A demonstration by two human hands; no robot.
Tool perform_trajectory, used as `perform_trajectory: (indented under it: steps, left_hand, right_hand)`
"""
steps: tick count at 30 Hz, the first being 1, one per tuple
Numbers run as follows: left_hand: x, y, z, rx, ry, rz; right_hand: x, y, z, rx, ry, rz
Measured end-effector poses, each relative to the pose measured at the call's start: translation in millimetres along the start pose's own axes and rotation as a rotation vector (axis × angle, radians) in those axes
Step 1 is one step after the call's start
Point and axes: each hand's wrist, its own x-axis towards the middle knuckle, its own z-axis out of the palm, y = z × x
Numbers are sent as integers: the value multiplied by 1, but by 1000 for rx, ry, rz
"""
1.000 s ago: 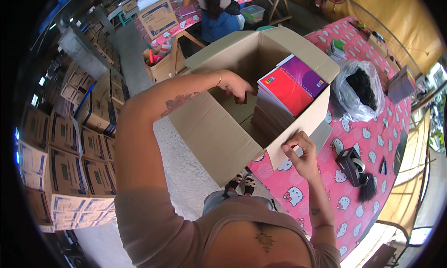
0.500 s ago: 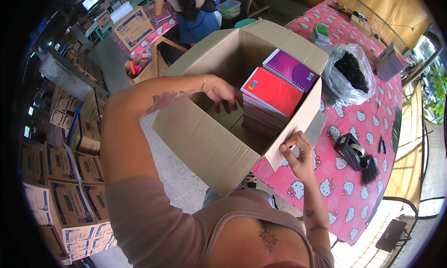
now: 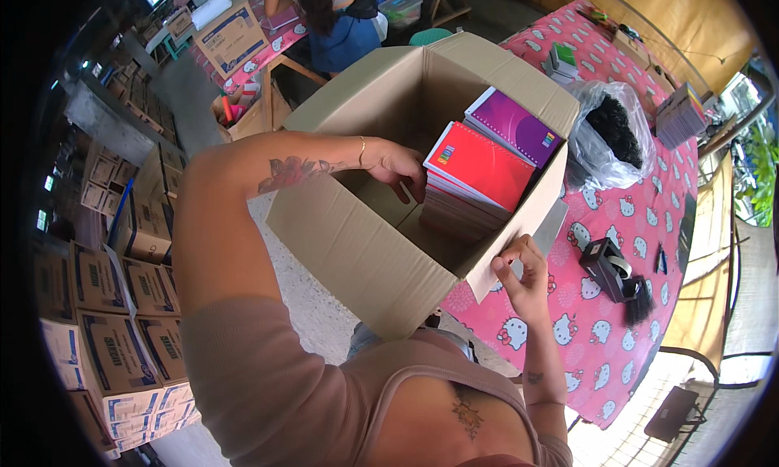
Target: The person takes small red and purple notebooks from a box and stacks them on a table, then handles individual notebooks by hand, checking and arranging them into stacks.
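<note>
A large brown cardboard box (image 3: 357,252) stands in front of me with its flaps up. In its right half are a tall stack of red-covered notebooks (image 3: 480,165) and, behind it, a purple-covered notebook stack (image 3: 513,126). My left hand (image 3: 398,167) reaches inside over the left flap. Its fingers are partly spread against the left side of the red stack, with some tips hidden. On the near right, my right hand (image 3: 523,272) pinches the edge of the box flap (image 3: 495,264) between thumb and fingers.
To the right is a table with a pink patterned cover (image 3: 568,305), bearing a tape dispenser (image 3: 607,268), a plastic bag of black material (image 3: 613,134) and notebook stacks (image 3: 682,116). Cartons (image 3: 122,345) are piled at left. Another person (image 3: 333,21) is beyond the box.
My left hand has moved slightly right, up against the red notebook stack, its fingers less spread. My right hand keeps its hold on the flap. The view has shifted a little.
</note>
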Motion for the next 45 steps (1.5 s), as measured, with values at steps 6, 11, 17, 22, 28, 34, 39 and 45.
perform_trajectory:
  steps: [6, 11, 17, 22, 28, 34, 39, 45]
  left_hand:
    - [-3, 14, 1, -36, 126, 189]
    - [7, 16, 5, 24, 197, 81]
    - [15, 12, -5, 64, 113, -51]
    - [20, 11, 2, 21, 119, -42]
    - [15, 8, 6, 34, 160, -4]
    - [18, 7, -1, 14, 157, -8]
    - [19, 3, -2, -27, 125, -9]
    - [11, 8, 0, -38, 142, 3]
  right_hand:
    - [-1, 2, 1, 16, 3, 18]
    - [1, 3, 1, 15, -1, 30]
    - [-3, 4, 2, 2, 16, 33]
    - [-4, 5, 3, 1, 26, 41]
    - [-5, 7, 4, 25, 30, 30]
    - [-4, 7, 3, 23, 31, 29]
    - [-3, 5, 2, 16, 23, 41]
    - [-3, 8, 3, 26, 36, 37]
